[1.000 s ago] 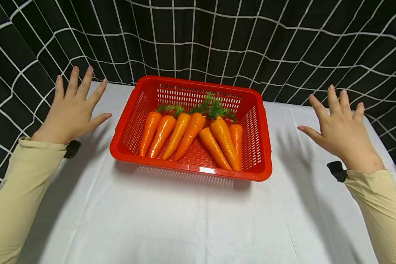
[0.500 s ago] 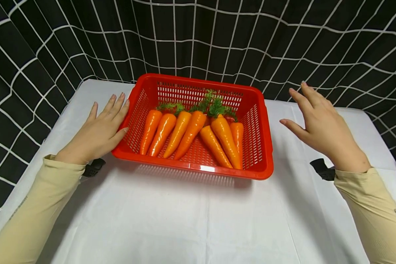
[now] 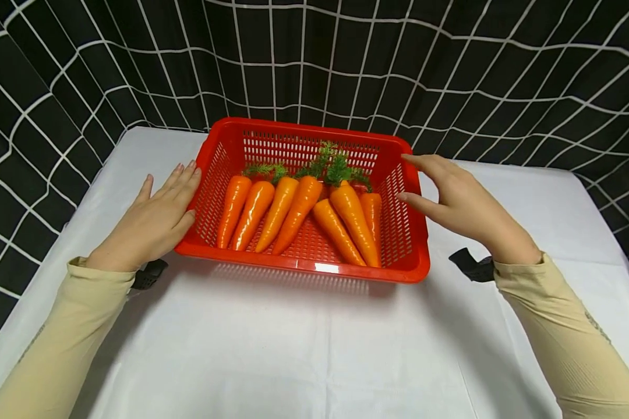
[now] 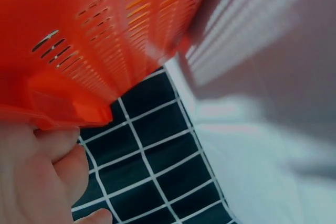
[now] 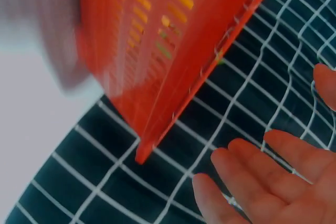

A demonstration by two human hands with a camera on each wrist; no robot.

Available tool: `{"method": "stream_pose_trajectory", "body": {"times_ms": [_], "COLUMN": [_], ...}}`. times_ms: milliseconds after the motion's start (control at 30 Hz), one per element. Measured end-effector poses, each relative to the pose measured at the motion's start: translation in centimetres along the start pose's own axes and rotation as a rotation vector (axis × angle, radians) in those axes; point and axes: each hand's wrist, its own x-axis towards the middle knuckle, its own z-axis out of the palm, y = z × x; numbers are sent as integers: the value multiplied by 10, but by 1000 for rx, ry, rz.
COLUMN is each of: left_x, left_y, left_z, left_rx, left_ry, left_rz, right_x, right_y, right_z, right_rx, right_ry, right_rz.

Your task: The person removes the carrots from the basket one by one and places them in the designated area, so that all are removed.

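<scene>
A red plastic basket point(image 3: 272, 260) with slotted walls stands on the white cloth in the head view. Several glossy orange carrots point(image 3: 296, 215) with green tops point(image 3: 338, 170) lie inside it, tips toward the front. My left hand point(image 3: 145, 226) is at the basket's left rim, fingers straight and together; in the left wrist view the hand point(image 4: 39, 174) touches the rim. Above the right rim my right hand point(image 3: 463, 203) is held with fingers extended and thumb apart. The right wrist view shows that hand point(image 5: 278, 187) apart from the basket wall point(image 5: 163, 85), holding nothing.
White cloth point(image 3: 272, 355) covers the table in front of and beside the basket. A black curtain point(image 3: 314, 52) with a white grid hangs behind and at both sides. Each wrist carries a black mount, the right one point(image 3: 473, 266) near the basket's right end.
Both hands have come inward from wide apart. The left hand reached the basket's left rim, its spread fingers drawing together; the right moved left, over the right rim. The basket has barely shifted in view.
</scene>
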Motion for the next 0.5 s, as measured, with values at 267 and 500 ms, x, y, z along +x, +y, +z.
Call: {"method": "stream_pose_trajectory", "body": {"times_ms": [267, 500], "left_x": [-16, -14], "left_y": [-4, 0], "left_z": [-1, 1], "left_rx": [-5, -17], "left_ry": [20, 74], "left_rz": [-34, -46], "right_x": [14, 33], "right_y": [-13, -16], "right_z": [15, 29], "right_rx": [158, 253], "right_ry": [-40, -87], "right_rz": [-3, 37]}}
